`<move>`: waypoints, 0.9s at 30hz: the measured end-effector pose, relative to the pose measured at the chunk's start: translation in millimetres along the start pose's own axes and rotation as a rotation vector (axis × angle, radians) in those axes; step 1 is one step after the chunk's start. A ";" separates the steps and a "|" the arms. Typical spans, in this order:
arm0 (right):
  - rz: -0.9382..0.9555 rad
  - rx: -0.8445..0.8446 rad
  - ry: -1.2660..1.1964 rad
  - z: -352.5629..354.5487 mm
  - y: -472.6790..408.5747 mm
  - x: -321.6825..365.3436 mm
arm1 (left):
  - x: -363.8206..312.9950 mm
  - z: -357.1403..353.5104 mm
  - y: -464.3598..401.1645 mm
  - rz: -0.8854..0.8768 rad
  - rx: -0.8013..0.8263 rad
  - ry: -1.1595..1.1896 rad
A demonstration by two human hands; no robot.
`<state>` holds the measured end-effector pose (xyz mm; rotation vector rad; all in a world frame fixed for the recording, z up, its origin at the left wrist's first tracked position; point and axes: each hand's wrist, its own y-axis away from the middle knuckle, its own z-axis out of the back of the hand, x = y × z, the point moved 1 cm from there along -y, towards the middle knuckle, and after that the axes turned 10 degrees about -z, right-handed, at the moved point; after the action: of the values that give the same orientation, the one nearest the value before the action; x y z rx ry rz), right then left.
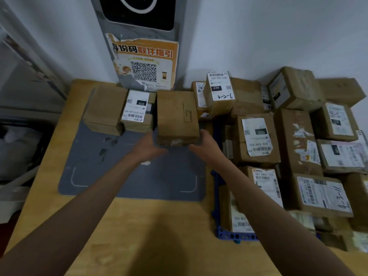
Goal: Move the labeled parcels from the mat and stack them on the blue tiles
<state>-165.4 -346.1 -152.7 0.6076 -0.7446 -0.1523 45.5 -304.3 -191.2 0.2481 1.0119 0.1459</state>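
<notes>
Our left hand [148, 145] and right hand [207, 145] clamp the near corners of a box [177, 116] on the mat [131, 176], one per side for an even lift. Beyond, two boxes [119, 110] wait; blue tiles [235, 235] sit right, already stacked.

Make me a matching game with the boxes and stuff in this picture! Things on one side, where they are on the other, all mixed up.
Things:
1. parcel marked 010
2. parcel marked 220
3. QR code poster
4. plain box

Places:
A. on the pillar by the wall
B. between the left hand and right hand
C. on the grey mat
D. atop the pile on the right

Pairs: 1-C, 2-D, 3-A, 4-B
</notes>
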 end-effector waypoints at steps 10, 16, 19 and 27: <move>-0.056 -0.024 -0.152 -16.9 -19.2 -12.8 | 8.3 -23.8 -3.6 0.027 -0.083 0.199; -0.145 0.074 0.016 -34.8 3.3 -35.9 | 24.3 -27.8 22.1 0.093 -0.016 0.034; -0.133 0.076 0.028 -41.9 9.6 -44.4 | 30.3 -30.4 30.3 0.140 0.003 -0.065; -0.127 0.118 -0.118 -37.8 22.0 -44.0 | 20.6 -28.5 38.1 0.117 0.015 0.031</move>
<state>-173.9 -295.8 -187.7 0.7635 -0.8332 -0.2645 31.7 -258.9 -212.1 0.3195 1.0300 0.2490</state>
